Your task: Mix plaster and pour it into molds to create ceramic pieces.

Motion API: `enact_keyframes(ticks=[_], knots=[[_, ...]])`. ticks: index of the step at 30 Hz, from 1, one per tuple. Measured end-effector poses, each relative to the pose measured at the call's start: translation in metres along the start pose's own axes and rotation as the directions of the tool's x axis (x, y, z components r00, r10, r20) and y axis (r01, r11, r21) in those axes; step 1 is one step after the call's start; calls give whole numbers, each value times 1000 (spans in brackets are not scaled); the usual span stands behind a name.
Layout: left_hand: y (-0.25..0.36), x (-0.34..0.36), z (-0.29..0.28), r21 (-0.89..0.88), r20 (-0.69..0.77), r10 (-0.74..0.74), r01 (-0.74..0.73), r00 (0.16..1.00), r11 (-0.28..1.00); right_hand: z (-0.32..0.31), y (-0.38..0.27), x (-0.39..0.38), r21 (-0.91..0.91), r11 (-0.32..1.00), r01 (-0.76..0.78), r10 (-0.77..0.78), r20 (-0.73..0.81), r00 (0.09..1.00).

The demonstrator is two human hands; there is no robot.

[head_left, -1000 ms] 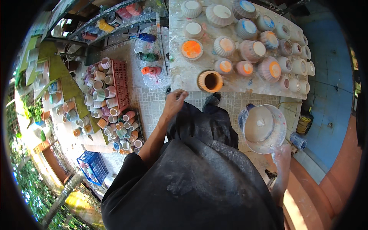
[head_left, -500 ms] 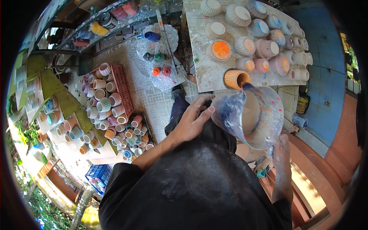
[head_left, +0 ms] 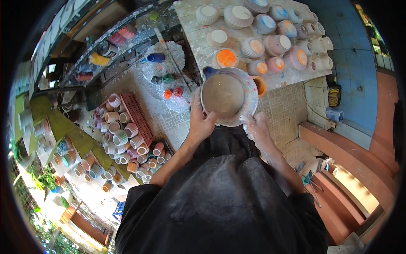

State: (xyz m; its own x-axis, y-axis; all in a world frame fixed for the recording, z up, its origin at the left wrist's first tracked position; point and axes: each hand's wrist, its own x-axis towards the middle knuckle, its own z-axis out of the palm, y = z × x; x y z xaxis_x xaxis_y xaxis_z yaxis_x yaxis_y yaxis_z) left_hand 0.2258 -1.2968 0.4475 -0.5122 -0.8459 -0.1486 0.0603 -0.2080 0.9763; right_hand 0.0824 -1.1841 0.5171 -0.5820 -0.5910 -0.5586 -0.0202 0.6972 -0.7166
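Both hands held a whitish, paint-stained bucket [head_left: 251, 95] in front of the body, near the table [head_left: 186, 19]; in this view its upper part overlapped the table's near edge. The left hand [head_left: 201, 118] was clamped on the bucket's left side, with the fingers along the outer wall and the thumb toward the body. The right hand [head_left: 256, 127], smeared with pale material, was closed on the lower right side; whether it grasped a handle or the rim alone could not be told. A greyish-beige liquid [head_left: 223, 96] filled much of the opening, and a dark blue spout [head_left: 208, 72] projected at the upper left. An orange pot [head_left: 260, 86], partly hidden by the bucket, stood just to its right at the table edge. Behind lay rows of upturned pots [head_left: 277, 44], several with orange or blue patches on their bases. To the left of the table, a blue bottle [head_left: 156, 57] and a green bottle [head_left: 168, 78] lay beside a long stick [head_left: 169, 48]. Farther left, small pots [head_left: 120, 137] were heaped by a red crate [head_left: 137, 120]. A black garment [head_left: 220, 203] covered the person's front.
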Motion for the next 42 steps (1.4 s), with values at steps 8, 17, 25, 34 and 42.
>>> enact_keyframes(ticks=[8, 17, 25, 34, 42], knots=[[8, -22, 24, -119, -12, -166, 164, 986, 979, -24, 7, 12, -222, 964, 146, -137, 53, 989], [5, -41, 41, -53, -278, -250, 245, 927, 968, -69, 11, 27, 33, 983, 183, -184, 289, 940], [-18, -51, 30, -62, -428, -272, 273, 862, 960, -115, 126, 146, -314, 885, 343, -421, -227, 878], [12, -37, 64, -81, -490, -286, 284, 823, 955, -84, 153, 202, -477, 785, 396, -500, -107, 860], [1, -39, 55, 61, -530, -213, 287, 821, 956, -84, 138, 214, -585, 770, 255, -338, -35, 940]])
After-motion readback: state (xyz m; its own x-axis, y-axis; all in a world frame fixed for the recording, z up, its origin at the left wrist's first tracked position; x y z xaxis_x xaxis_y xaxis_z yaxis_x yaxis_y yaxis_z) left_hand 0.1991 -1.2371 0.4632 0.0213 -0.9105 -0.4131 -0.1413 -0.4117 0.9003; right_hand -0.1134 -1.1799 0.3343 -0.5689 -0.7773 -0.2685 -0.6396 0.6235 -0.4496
